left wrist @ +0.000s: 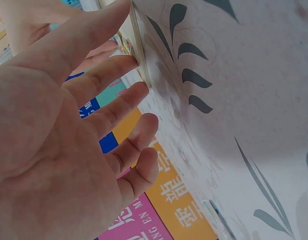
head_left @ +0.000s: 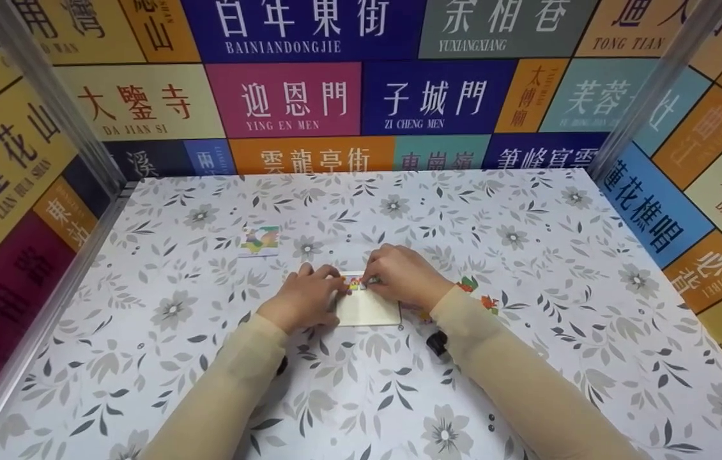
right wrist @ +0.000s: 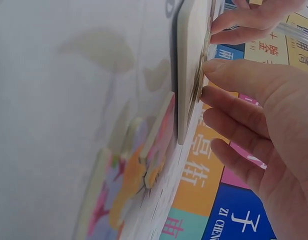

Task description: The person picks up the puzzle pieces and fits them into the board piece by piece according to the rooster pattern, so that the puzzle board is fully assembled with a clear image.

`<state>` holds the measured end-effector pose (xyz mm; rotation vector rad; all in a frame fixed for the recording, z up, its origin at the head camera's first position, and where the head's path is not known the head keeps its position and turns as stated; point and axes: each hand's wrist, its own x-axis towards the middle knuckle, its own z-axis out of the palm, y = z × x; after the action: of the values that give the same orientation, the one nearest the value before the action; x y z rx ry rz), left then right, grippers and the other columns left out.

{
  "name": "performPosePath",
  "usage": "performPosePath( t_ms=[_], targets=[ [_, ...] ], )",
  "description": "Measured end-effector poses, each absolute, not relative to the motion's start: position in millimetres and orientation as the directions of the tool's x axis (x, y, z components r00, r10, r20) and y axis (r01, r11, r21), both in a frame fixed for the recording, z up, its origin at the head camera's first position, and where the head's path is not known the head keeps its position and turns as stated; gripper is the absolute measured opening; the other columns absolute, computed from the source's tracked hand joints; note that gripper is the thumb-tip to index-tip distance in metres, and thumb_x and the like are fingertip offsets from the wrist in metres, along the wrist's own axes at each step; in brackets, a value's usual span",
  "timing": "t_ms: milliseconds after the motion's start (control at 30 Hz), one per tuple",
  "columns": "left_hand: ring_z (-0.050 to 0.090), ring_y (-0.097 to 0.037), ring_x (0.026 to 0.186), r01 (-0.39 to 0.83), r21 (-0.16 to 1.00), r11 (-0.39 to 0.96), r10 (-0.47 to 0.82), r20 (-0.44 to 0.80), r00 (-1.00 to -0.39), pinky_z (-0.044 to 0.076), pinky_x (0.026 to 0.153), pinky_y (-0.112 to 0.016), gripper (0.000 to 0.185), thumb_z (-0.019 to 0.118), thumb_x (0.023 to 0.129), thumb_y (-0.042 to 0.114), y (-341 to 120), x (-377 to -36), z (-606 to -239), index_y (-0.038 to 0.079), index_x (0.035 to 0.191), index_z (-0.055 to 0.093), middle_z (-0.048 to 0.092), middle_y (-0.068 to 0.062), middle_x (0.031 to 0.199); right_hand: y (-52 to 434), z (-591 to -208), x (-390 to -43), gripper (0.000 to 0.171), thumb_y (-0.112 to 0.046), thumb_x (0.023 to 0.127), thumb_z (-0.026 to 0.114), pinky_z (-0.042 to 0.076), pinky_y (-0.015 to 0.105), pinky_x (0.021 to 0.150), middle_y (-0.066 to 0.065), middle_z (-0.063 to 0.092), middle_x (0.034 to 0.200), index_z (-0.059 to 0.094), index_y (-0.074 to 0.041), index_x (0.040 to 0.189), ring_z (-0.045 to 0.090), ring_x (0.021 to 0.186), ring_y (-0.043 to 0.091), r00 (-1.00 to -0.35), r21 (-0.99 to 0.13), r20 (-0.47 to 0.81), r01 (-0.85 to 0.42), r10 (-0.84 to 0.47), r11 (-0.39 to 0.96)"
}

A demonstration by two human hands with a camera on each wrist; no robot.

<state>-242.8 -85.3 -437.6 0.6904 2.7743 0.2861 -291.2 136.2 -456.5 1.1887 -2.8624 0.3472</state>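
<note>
On the floral table point(head_left: 527, 211), both flat hands, left hand point(head_left: 302, 295) and right hand point(head_left: 400, 276), press one puzzle board point(head_left: 367, 308); one loose piece point(head_left: 259, 241) lies apart.

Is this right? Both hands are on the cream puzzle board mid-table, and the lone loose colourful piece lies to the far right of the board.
Not quite. Both the left hand and the right hand are on the cream puzzle board mid-table, but the lone loose colourful piece lies to the far left of the board, as the head view shows. More pieces sit by the right forearm.
</note>
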Motion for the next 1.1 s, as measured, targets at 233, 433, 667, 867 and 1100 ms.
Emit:
performPosePath(
  t_ms=[233,433,667,867,1100],
  targets=[
    [0.046,-0.039,0.127,0.432,0.254,0.866,0.485,-0.213,-0.848,0.043,0.104,-0.058,0.053,0.085,0.083,0.032,-85.7,-243.2,-438.6,0.021,0.132,0.068,0.052,-0.006,0.149,134.8,-459.6,-290.8,0.01,-0.017,0.091,0.078,0.055,0.039,0.09,0.0,0.075,0.102,0.084,-0.018,0.1,0.067,0.099,0.021,-0.697,-0.206,0.139,-0.716,-0.704,0.667],
    [0.045,-0.038,0.129,0.429,0.249,0.868,0.482,-0.224,-0.847,0.042,0.105,-0.059,0.053,0.085,0.084,0.033,-85.4,-243.7,-438.9,0.021,0.133,0.068,0.051,-0.005,0.15,134.8,-460.6,-290.4,0.01,-0.018,0.091,0.078,0.055,0.039,0.09,0.001,0.073,0.102,0.084,-0.019,0.1,0.066,0.098,0.021,-0.696,-0.219,0.134,-0.715,-0.705,0.664],
    [0.047,-0.039,0.128,0.432,0.271,0.86,0.488,-0.193,-0.851,0.042,0.104,-0.06,0.049,0.086,0.082,0.027,-86.4,-242.9,-439.3,0.019,0.127,0.069,0.053,-0.006,0.148,135.7,-461.1,-290.6,0.012,-0.018,0.092,0.077,0.055,0.038,0.09,0.001,0.071,0.104,0.083,-0.019,0.103,0.065,0.099,0.021,-0.702,-0.225,0.121,-0.708,-0.702,0.669],
    [0.046,-0.04,0.129,0.428,0.274,0.861,0.486,-0.201,-0.851,0.042,0.105,-0.059,0.053,0.085,0.082,0.027,-84.9,-243.7,-440.0,0.019,0.132,0.068,0.051,-0.006,0.15,141.0,-459.6,-287.2,0.013,-0.017,0.093,0.076,0.055,0.039,0.093,0.001,0.071,0.111,0.082,-0.016,0.104,0.065,0.105,0.021,-0.72,-0.271,0.107,-0.685,-0.686,0.676],
    [0.046,-0.038,0.13,0.402,0.28,0.872,0.466,-0.222,-0.857,0.042,0.106,-0.058,0.055,0.086,0.083,0.03,-86.4,-244.2,-442.5,0.022,0.134,0.068,0.05,-0.004,0.152,150.8,-459.4,-285.4,0.011,-0.014,0.093,0.073,0.055,0.038,0.093,0.002,0.073,0.108,0.082,-0.014,0.099,0.066,0.104,0.022,-0.708,-0.301,0.151,-0.698,-0.69,0.65]
  ],
)
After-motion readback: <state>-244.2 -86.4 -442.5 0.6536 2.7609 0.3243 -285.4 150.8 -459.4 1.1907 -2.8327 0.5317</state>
